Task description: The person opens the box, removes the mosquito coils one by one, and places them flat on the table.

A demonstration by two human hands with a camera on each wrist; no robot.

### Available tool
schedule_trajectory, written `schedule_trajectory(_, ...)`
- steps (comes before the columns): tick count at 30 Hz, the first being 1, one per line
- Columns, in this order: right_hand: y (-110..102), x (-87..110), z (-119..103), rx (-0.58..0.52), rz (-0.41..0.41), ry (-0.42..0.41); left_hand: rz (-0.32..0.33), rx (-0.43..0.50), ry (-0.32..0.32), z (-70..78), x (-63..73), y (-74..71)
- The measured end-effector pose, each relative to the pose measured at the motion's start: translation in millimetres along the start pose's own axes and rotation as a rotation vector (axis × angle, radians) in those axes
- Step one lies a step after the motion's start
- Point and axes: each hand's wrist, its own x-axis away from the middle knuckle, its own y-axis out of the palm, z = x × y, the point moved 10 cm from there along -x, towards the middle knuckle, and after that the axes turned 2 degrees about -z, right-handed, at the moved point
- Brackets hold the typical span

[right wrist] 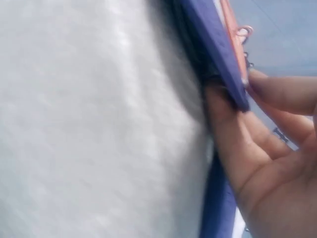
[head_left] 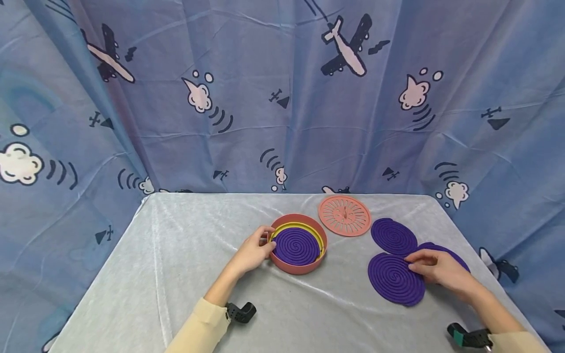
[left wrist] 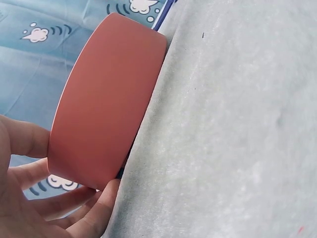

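A round coral-pink box point(head_left: 295, 269) stands near the middle of the table. Inside it lie a purple spiral coaster point(head_left: 295, 246) and, under that, a yellow one point(head_left: 321, 239). My left hand point(head_left: 253, 251) grips the box's left side, thumb at the rim and fingers around the outer wall point(left wrist: 104, 94). At the right, my right hand point(head_left: 443, 270) pinches the edge of the front purple coaster point(head_left: 394, 279) between thumb and fingers. In the right wrist view, the thumb is beneath that coaster's edge point(right wrist: 218, 47). Another purple coaster point(head_left: 456, 257) is partly hidden behind the right hand.
A coral slotted lid point(head_left: 345, 216) with a small loop on top lies behind and right of the box. A further purple spiral coaster point(head_left: 394, 236) lies between the lid and the right hand. The grey-white cloth-covered table point(head_left: 176, 274) ends at a patterned blue curtain point(head_left: 247, 98).
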Motion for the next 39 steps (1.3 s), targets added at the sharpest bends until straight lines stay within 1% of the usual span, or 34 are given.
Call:
schedule_trajectory(4, -5.3, -0.7, -5.6, 0.029, -0.014, -0.032, 0.000, -0.002, 0.005, -0.7, 0.2, -0.3)
schedule_trajectory(9, -10.1, -3.9, -14.1, 0.083, 0.005, -0.052, 0.005, 0.003, 0.006, -1.1, 0.6, -2.0)
schedule_trajectory(13, -5.6, -7.6, -25.0, 0.100, 0.033, -0.068, 0.008, 0.000, 0.014, -0.6, 0.9, -3.2)
schedule_trajectory(17, 7.1, -13.3, -40.4, 0.074, 0.027, -0.107, 0.005, -0.002, 0.014, 0.2, 0.3, -2.6)
schedule_trajectory(26, 46.9, -33.4, -80.8, -0.050, -0.037, -0.209, 0.000, -0.007, 0.017, 0.2, -1.9, -0.6)
schedule_trajectory(33, 77.8, -50.2, -107.8, -0.101, -0.042, -0.222, -0.005, -0.005, 0.018, -0.5, -2.4, 0.1)
schedule_trajectory(36, 89.5, -56.3, -120.1, -0.112, -0.042, -0.247, -0.005, 0.001, 0.016, -0.3, -2.3, 0.1)
schedule_trajectory(39, 100.1, -61.9, -129.8, -0.148, -0.040, -0.279, -0.005, 0.006, 0.017, -0.3, -2.3, 0.2)
